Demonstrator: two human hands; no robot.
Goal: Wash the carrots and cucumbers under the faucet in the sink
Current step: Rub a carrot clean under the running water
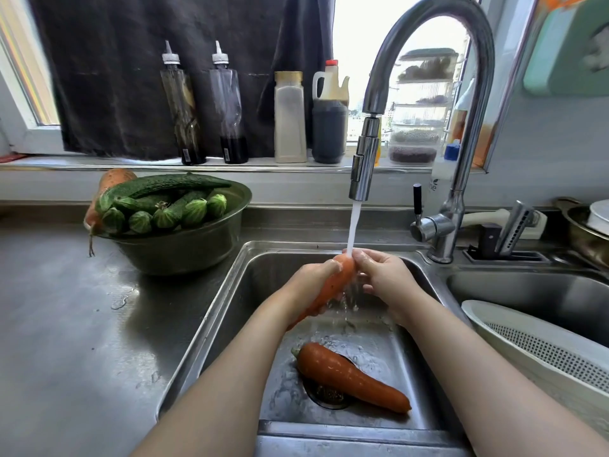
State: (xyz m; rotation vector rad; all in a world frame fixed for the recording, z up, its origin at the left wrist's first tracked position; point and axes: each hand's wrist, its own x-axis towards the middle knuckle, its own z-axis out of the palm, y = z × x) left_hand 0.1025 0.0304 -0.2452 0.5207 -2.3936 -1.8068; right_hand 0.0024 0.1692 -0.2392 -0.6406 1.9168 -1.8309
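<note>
Held carrot (333, 285): slanting under the faucet (365, 159), thick end up in the water, thin tip pointing down-left toward the person.
Left hand (313, 278): wrapping around its middle.
Right hand (384, 275): curling its fingers on the thick end.
Second carrot (349, 377): lying across the drain of the sink (211, 324), tip pointing near-right.
Cucumbers (164, 206): sitting in the bowl (184, 249) on the counter, left of the sink.
</note>
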